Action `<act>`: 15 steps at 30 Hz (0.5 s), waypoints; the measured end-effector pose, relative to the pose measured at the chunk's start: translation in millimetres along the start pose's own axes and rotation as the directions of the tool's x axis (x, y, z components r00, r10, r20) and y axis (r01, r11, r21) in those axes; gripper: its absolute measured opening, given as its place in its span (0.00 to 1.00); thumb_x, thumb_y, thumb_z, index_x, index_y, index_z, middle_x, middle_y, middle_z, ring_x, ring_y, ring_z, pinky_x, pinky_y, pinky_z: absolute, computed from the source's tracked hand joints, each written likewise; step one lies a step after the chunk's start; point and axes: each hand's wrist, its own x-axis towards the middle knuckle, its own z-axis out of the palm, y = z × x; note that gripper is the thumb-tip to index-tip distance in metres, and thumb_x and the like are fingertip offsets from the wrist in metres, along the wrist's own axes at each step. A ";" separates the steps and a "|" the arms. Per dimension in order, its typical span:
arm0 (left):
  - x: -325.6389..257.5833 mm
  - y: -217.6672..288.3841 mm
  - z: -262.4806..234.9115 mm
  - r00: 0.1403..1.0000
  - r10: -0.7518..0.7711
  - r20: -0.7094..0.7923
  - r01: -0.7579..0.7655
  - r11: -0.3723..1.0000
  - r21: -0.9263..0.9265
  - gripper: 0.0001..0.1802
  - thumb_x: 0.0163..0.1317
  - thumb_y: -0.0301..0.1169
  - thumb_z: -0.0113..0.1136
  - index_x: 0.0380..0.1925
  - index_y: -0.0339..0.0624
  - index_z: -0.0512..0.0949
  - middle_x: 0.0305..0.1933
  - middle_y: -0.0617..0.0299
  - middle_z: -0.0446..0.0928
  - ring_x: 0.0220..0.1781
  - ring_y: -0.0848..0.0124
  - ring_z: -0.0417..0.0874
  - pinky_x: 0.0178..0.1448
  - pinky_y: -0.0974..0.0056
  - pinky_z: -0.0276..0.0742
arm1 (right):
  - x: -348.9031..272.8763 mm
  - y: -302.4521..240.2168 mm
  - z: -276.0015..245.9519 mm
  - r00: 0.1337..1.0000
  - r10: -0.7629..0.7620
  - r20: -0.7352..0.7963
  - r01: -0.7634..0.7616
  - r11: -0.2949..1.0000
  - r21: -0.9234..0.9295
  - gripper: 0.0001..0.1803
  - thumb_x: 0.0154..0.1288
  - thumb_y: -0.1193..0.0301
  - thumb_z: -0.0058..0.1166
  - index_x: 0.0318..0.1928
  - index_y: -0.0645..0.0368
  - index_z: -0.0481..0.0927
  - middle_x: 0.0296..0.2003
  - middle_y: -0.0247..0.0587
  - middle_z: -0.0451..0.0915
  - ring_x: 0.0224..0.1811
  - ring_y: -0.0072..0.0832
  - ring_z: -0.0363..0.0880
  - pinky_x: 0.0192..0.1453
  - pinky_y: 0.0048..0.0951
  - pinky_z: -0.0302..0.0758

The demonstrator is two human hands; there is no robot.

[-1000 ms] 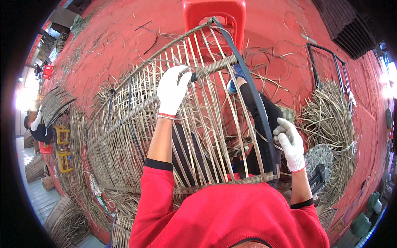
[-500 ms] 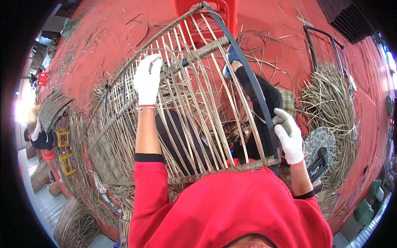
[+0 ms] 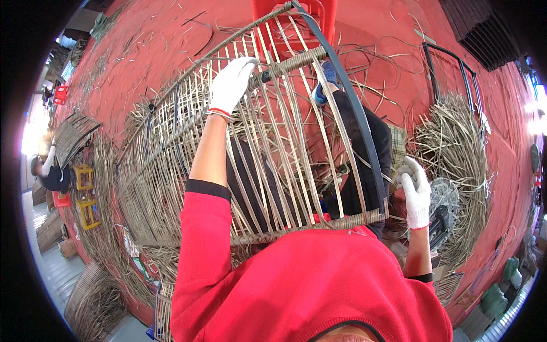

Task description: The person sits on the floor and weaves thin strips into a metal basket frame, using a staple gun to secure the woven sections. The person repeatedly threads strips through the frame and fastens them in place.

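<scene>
We stand on a red floor (image 3: 171,51) littered with cane strands, a stacked woven panel (image 3: 71,134) far left. Our left hand (image 3: 232,84) clasps the half-woven rattan frame (image 3: 273,148) on its wrapped top rail; our right hand (image 3: 415,191) clutches its lower right corner, beside a cane bundle (image 3: 456,148).

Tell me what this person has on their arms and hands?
Both hands wear white knitted work gloves: the left hand has a thin red band at the cuff, and the right hand a glove of the same kind. The arms are in a red top, with a dark band edging the left sleeve, which leaves the forearm bare, and the right sleeve.
</scene>
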 end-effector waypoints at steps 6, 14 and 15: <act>-14.3 5.1 -6.0 0.967 -0.131 -0.220 0.092 0.980 -0.177 0.12 0.71 0.35 0.61 0.50 0.46 0.86 0.50 0.59 0.86 0.50 0.67 0.87 0.56 0.64 0.80 | -3.8 -13.9 15.5 0.973 -0.229 0.001 0.229 0.973 0.002 0.27 0.70 0.82 0.55 0.69 0.61 0.73 0.51 0.37 0.80 0.48 0.21 0.78 0.57 0.24 0.75; -51.9 19.3 -16.3 0.964 -0.107 -0.243 0.082 0.990 -0.113 0.12 0.70 0.36 0.60 0.47 0.47 0.86 0.48 0.58 0.85 0.52 0.64 0.86 0.60 0.62 0.78 | 0.7 -37.7 48.1 0.947 -0.314 0.069 0.321 0.923 -0.214 0.31 0.63 0.79 0.63 0.68 0.58 0.74 0.54 0.41 0.80 0.50 0.26 0.81 0.57 0.27 0.79; -56.0 23.1 -15.6 0.966 -0.090 -0.244 0.068 0.993 -0.097 0.10 0.69 0.36 0.61 0.45 0.47 0.87 0.47 0.59 0.85 0.49 0.65 0.86 0.57 0.63 0.79 | 1.4 -39.4 51.7 0.917 -0.384 0.108 0.398 0.871 -0.286 0.32 0.62 0.77 0.65 0.68 0.58 0.74 0.55 0.42 0.80 0.50 0.28 0.82 0.57 0.28 0.79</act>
